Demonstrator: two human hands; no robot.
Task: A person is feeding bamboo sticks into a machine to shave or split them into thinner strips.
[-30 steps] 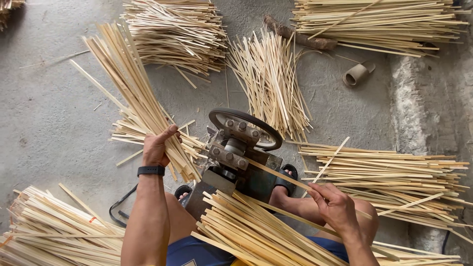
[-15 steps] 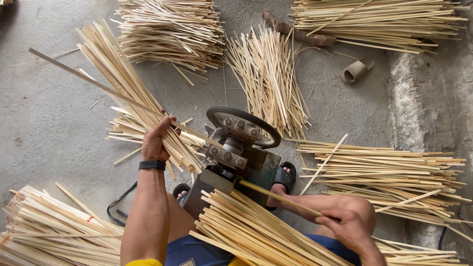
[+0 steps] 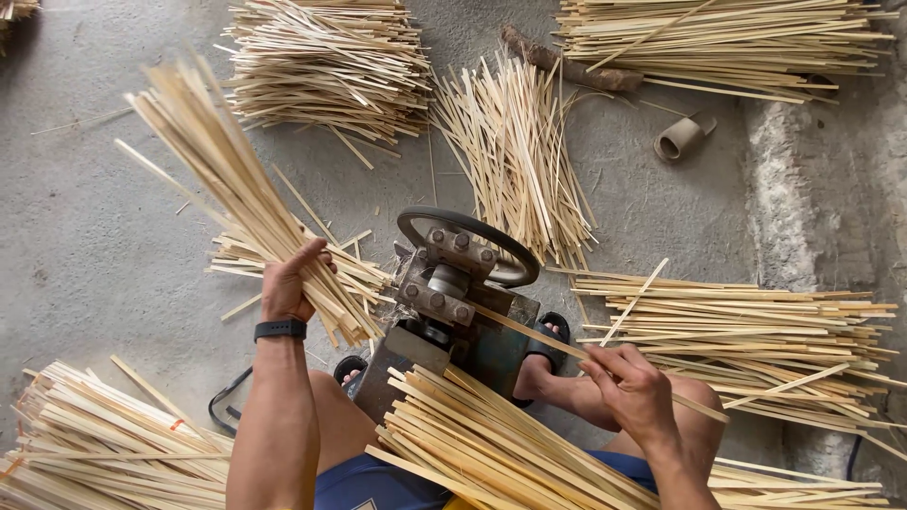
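My left hand, with a black band on the wrist, grips a thick bundle of pale bamboo strips that fans up and to the left. A small metal splitting machine with a dark round wheel stands on the floor between my legs. One long bamboo strip runs from the machine's side out to the right, and my right hand pinches it. A stack of strips lies across my lap, just in front of the machine.
Piles of bamboo strips lie all around on the grey concrete floor: top middle, top right, centre, right and lower left. A short tube and a rough stick lie near the top.
My left hand has gathered the loose strips into one bundle and lifted it upright. My right hand has moved up and left along the single strip, closer to the machine.
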